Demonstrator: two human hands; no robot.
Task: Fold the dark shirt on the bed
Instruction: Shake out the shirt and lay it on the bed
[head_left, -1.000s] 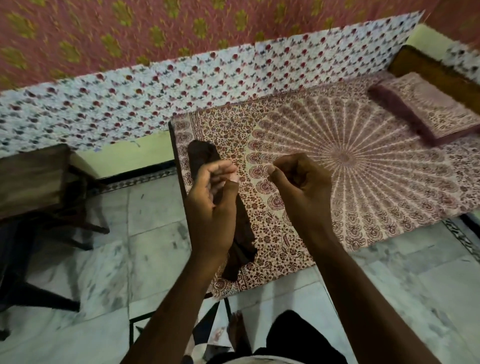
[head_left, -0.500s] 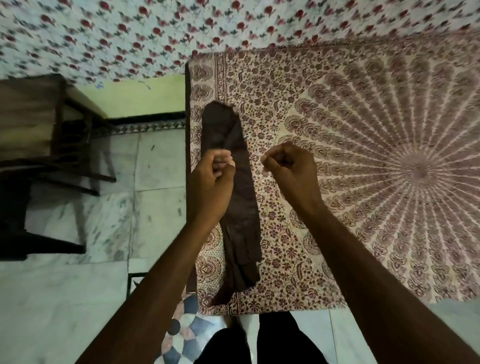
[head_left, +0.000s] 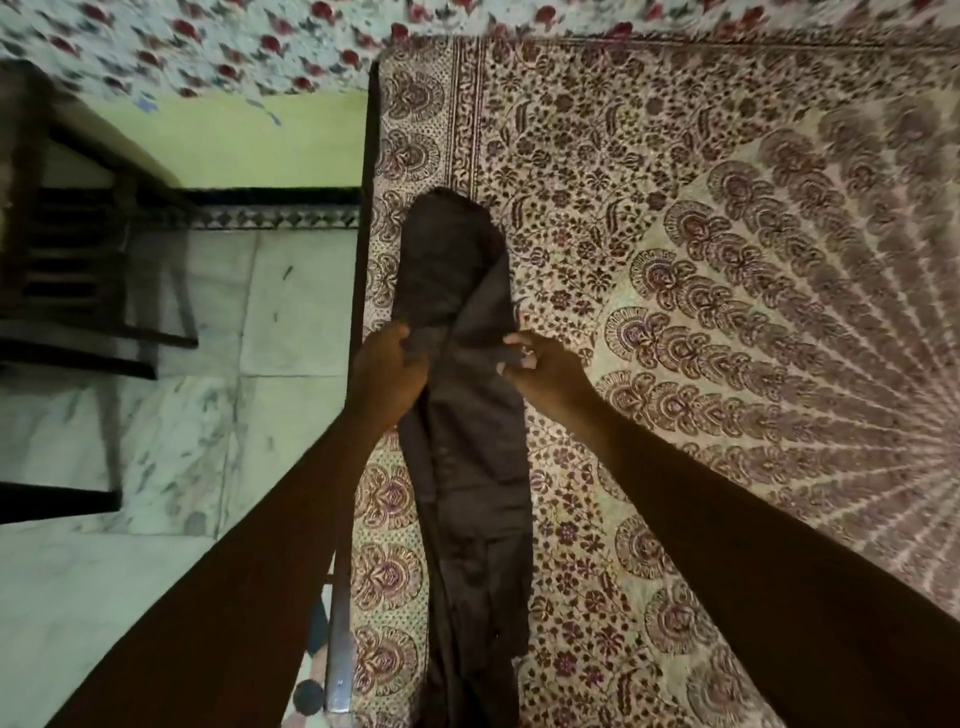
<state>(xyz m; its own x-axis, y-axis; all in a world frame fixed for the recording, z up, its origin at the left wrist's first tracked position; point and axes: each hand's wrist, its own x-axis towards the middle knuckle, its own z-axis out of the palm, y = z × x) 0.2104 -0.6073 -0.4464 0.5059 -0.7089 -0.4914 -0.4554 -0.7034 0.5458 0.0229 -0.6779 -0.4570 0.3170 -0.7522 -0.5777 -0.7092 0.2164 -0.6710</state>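
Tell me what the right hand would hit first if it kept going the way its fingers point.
The dark shirt: the right hand points left, its fingers pinching the shirt's right edge, so it would push across that strip. Next looks like the left hand at the opposite edge.

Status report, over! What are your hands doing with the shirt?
Both busy: left hand and right hand each pinch a side of the dark shirt, midway. Shirt a long narrow strip on the bed. Nothing on top.
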